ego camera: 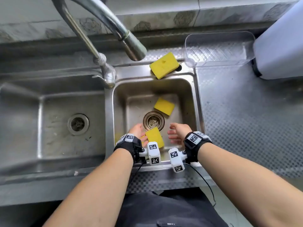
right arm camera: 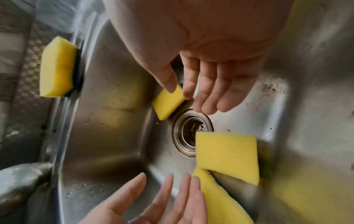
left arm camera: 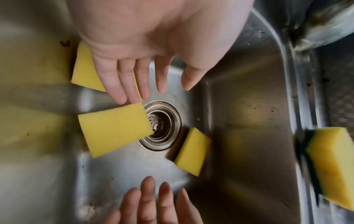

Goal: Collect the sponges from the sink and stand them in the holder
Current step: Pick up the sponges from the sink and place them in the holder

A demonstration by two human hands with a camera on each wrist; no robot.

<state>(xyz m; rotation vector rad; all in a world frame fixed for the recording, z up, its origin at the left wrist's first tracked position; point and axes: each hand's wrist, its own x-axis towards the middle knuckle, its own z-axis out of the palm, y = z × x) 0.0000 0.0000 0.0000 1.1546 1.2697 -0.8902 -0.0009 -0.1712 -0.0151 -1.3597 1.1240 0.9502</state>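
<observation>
Nearest, both hands reach down into the small right basin of the steel sink (ego camera: 195, 99). The left hand (ego camera: 136, 131) has its fingers (left arm camera: 122, 84) straight and released, grasping nothing, their tips just above a yellow sponge (ego camera: 155, 136) that lies at the near side of the drain (ego camera: 153, 121), one corner overhanging the strainer. The wrist camera mount hides the near edge of this sponge from the head view. A second sponge (left arm camera: 84, 68) lies under the left palm, close to the near-left wall, mostly covered by the hand; whether the hand touches it cannot be told. The right hand (ego camera: 177, 133) hovers open with relaxed fingers (right arm camera: 210, 94), holding nothing, apart from the sponges, with bare basin floor beneath it.

Beyond the drain, a third sponge (ego camera: 164, 106) rests on the basin floor, just beside the strainer rim on the far right.

Farther, a fourth sponge (ego camera: 164, 65) with a dark scouring layer underneath sits on the sink's back rim, overhanging the basin edge. Just beside it on the patterned desk (ego camera: 246, 112) stands the clear plastic holder (ego camera: 218, 49), its right end partly hidden by a white container (ego camera: 278, 46) that is cut off by the frame. The faucet (ego camera: 105, 22) arches over the divider, its spout near the rim sponge.
</observation>
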